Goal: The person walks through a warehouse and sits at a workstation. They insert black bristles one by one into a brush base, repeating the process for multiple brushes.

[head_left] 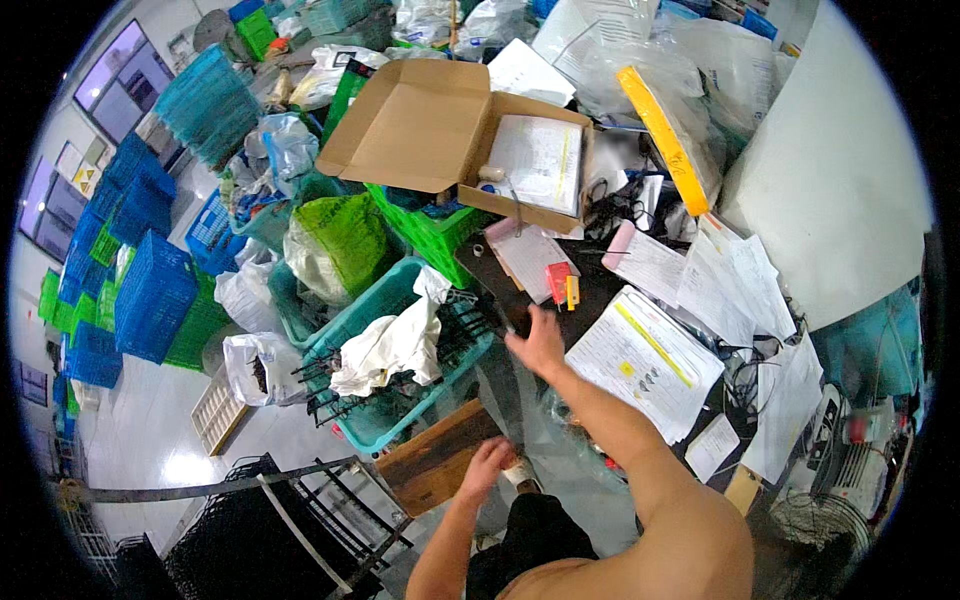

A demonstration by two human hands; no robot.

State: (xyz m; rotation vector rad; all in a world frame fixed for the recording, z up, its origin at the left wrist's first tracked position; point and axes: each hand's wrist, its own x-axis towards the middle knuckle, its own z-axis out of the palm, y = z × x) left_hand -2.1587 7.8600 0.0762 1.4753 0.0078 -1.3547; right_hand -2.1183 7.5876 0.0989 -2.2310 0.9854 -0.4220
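Two hands work: my right hand reaches open toward a dark object at the bench edge; my left hand grips a brown board. Next I'd close on it.

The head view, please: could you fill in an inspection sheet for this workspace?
Surface: dark desk, mostly covered by papers.
Job's things: a dark object at the desk edge under the right hand, too blurred to name; a brown wooden board by the left hand.
Clutter: open cardboard box, printed sheets, teal crate with white cloth, plastic bags.
Grippers: right hand reaches the dark object, grip unclear; left hand rests at the board's edge.
Cables: black cables beside the papers.
Surroundings: stacked blue crates, black wire rack.
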